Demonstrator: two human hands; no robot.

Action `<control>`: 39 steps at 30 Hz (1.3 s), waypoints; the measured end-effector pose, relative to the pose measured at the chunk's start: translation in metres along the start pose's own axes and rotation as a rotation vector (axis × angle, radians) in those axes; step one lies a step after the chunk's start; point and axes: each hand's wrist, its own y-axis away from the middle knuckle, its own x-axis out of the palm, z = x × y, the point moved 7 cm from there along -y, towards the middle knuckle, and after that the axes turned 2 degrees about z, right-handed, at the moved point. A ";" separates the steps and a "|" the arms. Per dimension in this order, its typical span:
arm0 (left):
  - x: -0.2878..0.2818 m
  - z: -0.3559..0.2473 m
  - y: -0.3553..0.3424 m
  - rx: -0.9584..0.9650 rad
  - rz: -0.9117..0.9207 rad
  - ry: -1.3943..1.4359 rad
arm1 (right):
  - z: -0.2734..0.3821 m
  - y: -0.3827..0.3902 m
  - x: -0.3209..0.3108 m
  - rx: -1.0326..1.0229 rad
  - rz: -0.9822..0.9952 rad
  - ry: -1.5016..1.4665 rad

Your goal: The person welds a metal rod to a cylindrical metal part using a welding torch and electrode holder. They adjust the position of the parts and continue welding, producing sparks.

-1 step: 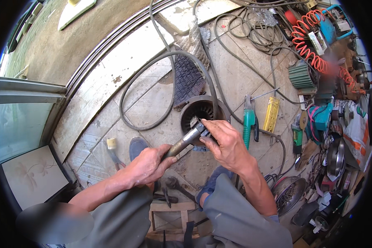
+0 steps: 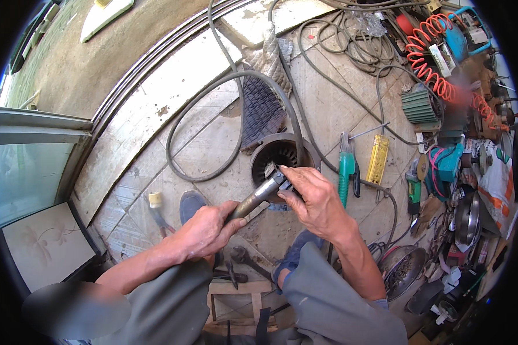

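My left hand (image 2: 208, 229) is closed round the lower end of a smooth metal rod (image 2: 260, 194), brownish near the hand and silver farther up. The rod slants up and to the right. At its upper end sits a dark block-like fitting (image 2: 282, 179), which my right hand (image 2: 319, 206) holds between thumb and fingers; its exact kind is partly hidden. Just beyond, a round dark metal housing (image 2: 312, 155) with a slotted inside stands on the floor. The rod's upper end overlaps its near rim, and I cannot tell whether they touch.
A thick cable (image 2: 185, 123) loops beside the housing. To the right lie a green-handled tool (image 2: 346, 167) and a yellow tool (image 2: 377, 160). A wrench (image 2: 246, 257) and a wooden frame (image 2: 212, 307) are between my feet. Motor parts and a red coiled hose (image 2: 421, 64) crowd the far right.
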 end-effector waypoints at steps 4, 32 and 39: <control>0.001 -0.002 0.000 -0.003 0.022 0.004 | 0.000 -0.001 -0.002 -0.029 0.016 0.009; 0.030 0.005 -0.007 0.004 0.123 -0.006 | -0.002 0.003 -0.004 -0.081 -0.006 -0.026; 0.027 -0.001 -0.001 0.005 0.143 0.007 | 0.008 0.006 -0.005 -0.103 -0.031 0.016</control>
